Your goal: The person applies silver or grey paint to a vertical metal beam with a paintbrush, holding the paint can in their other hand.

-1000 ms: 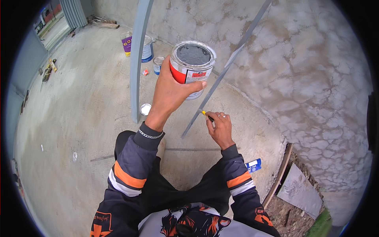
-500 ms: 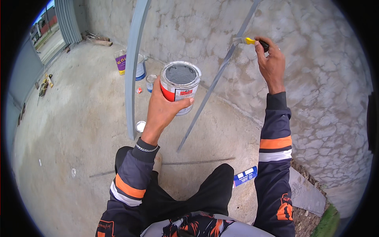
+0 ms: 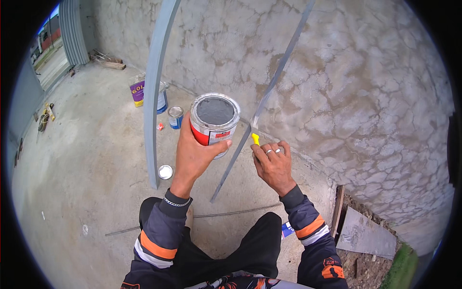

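Observation:
My left hand (image 3: 195, 154) is wrapped round a paint can (image 3: 210, 137) with a red and white label, held upright and open-topped. Grey paint (image 3: 215, 111) shows inside, and its rim is smeared. My right hand (image 3: 274, 165) grips a paintbrush (image 3: 255, 138) by its handle; the part near the bristles is yellow. The bristles touch a thin grey metal bar (image 3: 270, 86) that slants from the upper right down toward the floor. The handle's end is hidden in my fingers. Left of the can stands a thicker grey metal post (image 3: 153, 86).
Behind the post are a purple and yellow tin (image 3: 137, 92), a blue and white can (image 3: 162, 100) and a small can (image 3: 175, 117). A round lid (image 3: 165, 172) and a thin rod (image 3: 231, 213) lie on the concrete floor (image 3: 86, 159). A rough cement wall (image 3: 356, 96) rises at right.
My right hand has brought the brush down and left along the slanted bar, from its upper part to about the can's height. The can sits slightly lower in view, still in my left hand.

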The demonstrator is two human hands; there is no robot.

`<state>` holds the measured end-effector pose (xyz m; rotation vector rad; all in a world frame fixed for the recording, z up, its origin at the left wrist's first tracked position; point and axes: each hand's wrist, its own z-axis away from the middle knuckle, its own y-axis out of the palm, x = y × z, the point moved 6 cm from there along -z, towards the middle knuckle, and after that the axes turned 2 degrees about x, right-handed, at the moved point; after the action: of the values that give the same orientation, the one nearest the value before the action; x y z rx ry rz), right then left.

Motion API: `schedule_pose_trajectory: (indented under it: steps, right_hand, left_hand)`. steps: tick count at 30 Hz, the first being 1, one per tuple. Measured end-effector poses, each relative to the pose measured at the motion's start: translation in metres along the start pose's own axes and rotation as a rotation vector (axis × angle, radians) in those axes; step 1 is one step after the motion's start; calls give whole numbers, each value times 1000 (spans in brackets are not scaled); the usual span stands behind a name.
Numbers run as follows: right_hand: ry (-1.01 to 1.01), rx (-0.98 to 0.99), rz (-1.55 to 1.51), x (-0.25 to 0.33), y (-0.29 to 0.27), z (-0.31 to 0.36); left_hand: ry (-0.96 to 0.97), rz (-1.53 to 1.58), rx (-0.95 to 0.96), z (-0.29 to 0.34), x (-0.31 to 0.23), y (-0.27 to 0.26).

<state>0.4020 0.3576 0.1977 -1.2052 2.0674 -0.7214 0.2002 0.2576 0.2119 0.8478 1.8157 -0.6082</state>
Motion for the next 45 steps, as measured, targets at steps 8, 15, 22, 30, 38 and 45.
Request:
schedule_pose_trajectory:
  steps: [8, 15, 22, 30, 38, 45]
  right_hand:
    - [303, 54, -305, -60, -29, -59]
    - [304, -185, -125, -151, -155, -213]
    - [449, 212, -854, -89, -294, -230]
    - [110, 586, -863, -38, -358, -276]
    - [450, 377, -1055, -62, -450, -285]
    - [889, 169, -1021, -61, -447, -273]
  left_hand:
    - [45, -82, -16, -18, 39, 2]
    - [84, -280, 67, -26, 24, -1]
    - [29, -284, 65, 1, -102, -20]
    - [198, -433, 110, -17, -327, -16]
    - [270, -309, 141, -38, -427, -7]
    - [66, -298, 256, -76, -413, 9]
